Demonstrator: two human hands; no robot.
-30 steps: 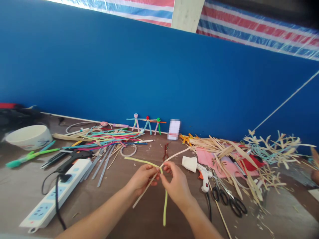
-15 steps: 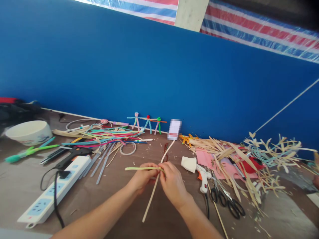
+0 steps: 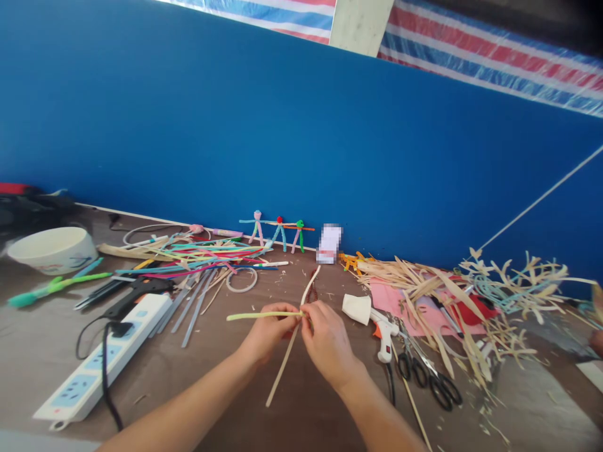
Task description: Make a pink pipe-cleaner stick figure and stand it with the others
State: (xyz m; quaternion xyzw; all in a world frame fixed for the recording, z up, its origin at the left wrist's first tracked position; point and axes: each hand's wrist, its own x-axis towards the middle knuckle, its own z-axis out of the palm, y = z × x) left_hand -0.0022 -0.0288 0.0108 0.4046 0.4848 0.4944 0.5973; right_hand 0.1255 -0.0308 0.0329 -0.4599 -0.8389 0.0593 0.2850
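My left hand (image 3: 264, 338) is closed, pinching a pale yellow pipe cleaner (image 3: 247, 316) whose free end sticks out to the left. My right hand (image 3: 328, 342) is closed too, its thumb and fingertips meeting the left ones where the yellow piece crosses a long cream stick (image 3: 280, 376). That stick runs from above the fingers down toward me, passing between the hands. The crossing itself is mostly covered by fingertips. Behind the hands stand three small pipe-cleaner figures (image 3: 279, 235) against the blue panel.
At right lie a white glue gun (image 3: 386, 329), black-handled scissors (image 3: 443, 389) and a heap of cream strips (image 3: 400, 276). On the left are a power strip (image 3: 103, 361), a black glue gun (image 3: 141, 289), coloured pipe cleaners (image 3: 211, 251) and a white bowl (image 3: 51, 251).
The yellow pipe cleaner's free end reaches further left and slightly higher. The cream stick has shifted a little, its upper end lower than before. Both hands stay together.
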